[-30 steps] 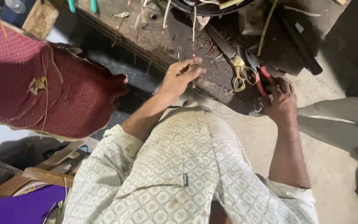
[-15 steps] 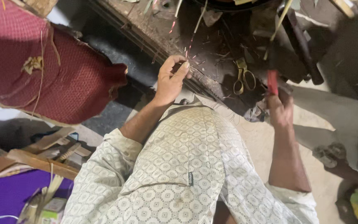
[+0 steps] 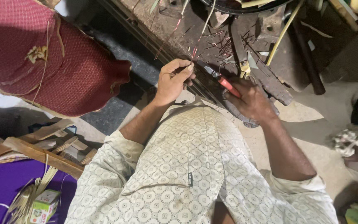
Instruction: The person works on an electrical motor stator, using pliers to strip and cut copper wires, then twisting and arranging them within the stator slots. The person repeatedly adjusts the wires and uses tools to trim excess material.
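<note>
Now my left hand [image 3: 172,81] pinches a thin wire [image 3: 199,39] to keep it steady. My right hand [image 3: 251,101] grips red-handled pliers [image 3: 222,81], whose tip meets the wire on the worktop [image 3: 162,20].

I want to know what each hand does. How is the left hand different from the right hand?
The left hand pinches thin wire with its fingertips; the right hand is wrapped around red-handled pliers. The left hand sits further up the bench; the right hand lies by its edge. Both are bare and meet at the pliers' tip.

Left hand [image 3: 172,81] fingertips pinched, right hand [image 3: 249,99] fisted, both forearms extended
</note>
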Demonstrator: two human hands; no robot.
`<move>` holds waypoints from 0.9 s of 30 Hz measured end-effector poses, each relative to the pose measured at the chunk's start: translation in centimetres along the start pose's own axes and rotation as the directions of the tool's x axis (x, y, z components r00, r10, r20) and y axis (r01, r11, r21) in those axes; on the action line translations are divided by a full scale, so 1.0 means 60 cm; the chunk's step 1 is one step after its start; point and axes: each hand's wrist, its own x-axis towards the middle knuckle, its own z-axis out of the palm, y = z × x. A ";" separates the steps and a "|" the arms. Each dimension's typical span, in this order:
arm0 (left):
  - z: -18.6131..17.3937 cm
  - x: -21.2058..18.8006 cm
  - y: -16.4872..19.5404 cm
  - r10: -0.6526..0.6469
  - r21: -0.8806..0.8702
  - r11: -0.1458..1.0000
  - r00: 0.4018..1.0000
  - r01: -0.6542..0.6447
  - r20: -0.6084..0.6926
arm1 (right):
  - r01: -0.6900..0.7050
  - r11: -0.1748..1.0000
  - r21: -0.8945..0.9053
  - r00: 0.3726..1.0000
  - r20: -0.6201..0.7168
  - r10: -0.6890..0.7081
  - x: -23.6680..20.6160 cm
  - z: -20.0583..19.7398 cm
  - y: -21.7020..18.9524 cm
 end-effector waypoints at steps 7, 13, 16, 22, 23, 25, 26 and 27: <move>-0.004 0.000 -0.003 0.075 0.049 0.996 0.997 -0.076 0.023 | 0.258 0.961 -0.098 0.962 -0.071 -0.265 0.041 -0.022 -0.023; -0.004 -0.005 0.013 -0.003 0.205 0.979 1.000 0.007 -0.020 | 0.305 0.908 -0.289 0.947 -0.007 -0.321 0.065 -0.018 -0.020; -0.004 -0.001 0.023 0.029 0.218 0.976 1.000 -0.029 0.003 | 0.247 0.923 -0.296 0.969 0.053 -0.243 0.073 -0.013 -0.010; -0.020 0.001 0.029 0.556 0.683 0.538 0.817 -0.495 0.154 | -0.051 0.989 -0.139 0.949 0.301 0.091 0.071 -0.023 -0.019; -0.025 0.000 0.030 0.577 0.695 0.521 0.804 -0.495 0.140 | -0.195 0.978 -0.080 0.851 0.482 0.209 0.069 -0.031 -0.023; -0.034 0.004 0.032 0.623 0.720 0.481 0.773 -0.500 0.120 | -0.468 0.884 -0.008 0.745 0.534 0.400 0.052 -0.060 -0.029; -0.034 0.012 0.033 0.599 0.726 0.508 0.796 -0.462 0.088 | -0.593 0.805 0.022 0.673 0.562 0.481 0.040 -0.078 -0.031; -0.030 0.018 0.033 0.566 0.732 0.541 0.823 -0.414 0.047 | -0.466 0.884 0.034 0.787 0.472 0.397 0.025 -0.090 -0.035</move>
